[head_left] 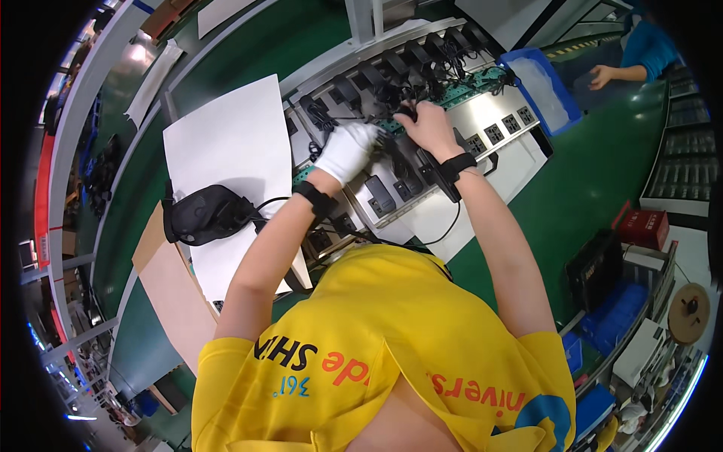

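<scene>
A metal panel with rows of sockets (493, 133) lies in front of me, with several black power adapters (380, 194) plugged into it. My left hand (350, 153), in a white glove, is over the middle of the panel beside the adapters; its fingers are smeared by motion. Just to its right, my bare right hand (431, 128) is closed on a black cable (407, 113), its fingers bent around it near the green strip (471, 89). Bundled black cables (444, 64) lie along the panel's far side. Black bands are around both my wrists.
A white sheet (226, 143) lies left of the panel, with a black pouch-like thing (207, 215) on its near part. A blue bin (576, 117) stands at the panel's far right end. Beyond it, another person's arm (625, 73) reaches in. Crates and a red box (642, 226) stand at the right.
</scene>
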A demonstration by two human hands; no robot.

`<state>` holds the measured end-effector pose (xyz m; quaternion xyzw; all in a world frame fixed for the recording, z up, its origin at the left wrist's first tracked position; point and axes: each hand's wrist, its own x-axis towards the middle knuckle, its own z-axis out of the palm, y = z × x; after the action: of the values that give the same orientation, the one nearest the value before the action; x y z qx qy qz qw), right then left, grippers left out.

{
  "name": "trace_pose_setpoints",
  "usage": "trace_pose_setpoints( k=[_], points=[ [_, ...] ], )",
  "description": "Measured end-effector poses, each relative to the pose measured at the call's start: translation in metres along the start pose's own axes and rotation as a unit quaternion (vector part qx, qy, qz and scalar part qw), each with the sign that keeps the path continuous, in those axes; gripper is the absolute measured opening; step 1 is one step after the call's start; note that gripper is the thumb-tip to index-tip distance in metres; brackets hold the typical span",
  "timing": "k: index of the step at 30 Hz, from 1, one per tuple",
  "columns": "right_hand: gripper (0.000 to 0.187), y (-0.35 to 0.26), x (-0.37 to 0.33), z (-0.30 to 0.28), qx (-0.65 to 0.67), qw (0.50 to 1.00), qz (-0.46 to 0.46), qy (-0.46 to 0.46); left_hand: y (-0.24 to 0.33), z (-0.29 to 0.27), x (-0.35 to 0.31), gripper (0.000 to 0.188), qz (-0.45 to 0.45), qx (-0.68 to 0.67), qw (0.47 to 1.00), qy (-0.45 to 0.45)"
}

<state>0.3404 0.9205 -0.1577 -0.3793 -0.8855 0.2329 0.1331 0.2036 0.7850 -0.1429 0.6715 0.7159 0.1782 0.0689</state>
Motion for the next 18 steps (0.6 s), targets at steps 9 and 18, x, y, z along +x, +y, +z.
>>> trace_pose_setpoints(
  k=[9,18],
  points=[
    [0.039,0.016,-0.004,0.002,0.256,0.944,0.167,0.125,-0.015,0.015,0.042,0.017,-0.075,0.064,0.995,0.004],
    [0.031,0.02,-0.014,-0.011,0.432,0.864,0.22,0.139,0.003,0.02,0.045,0.007,0.068,0.265,0.962,-0.005]
  ],
)
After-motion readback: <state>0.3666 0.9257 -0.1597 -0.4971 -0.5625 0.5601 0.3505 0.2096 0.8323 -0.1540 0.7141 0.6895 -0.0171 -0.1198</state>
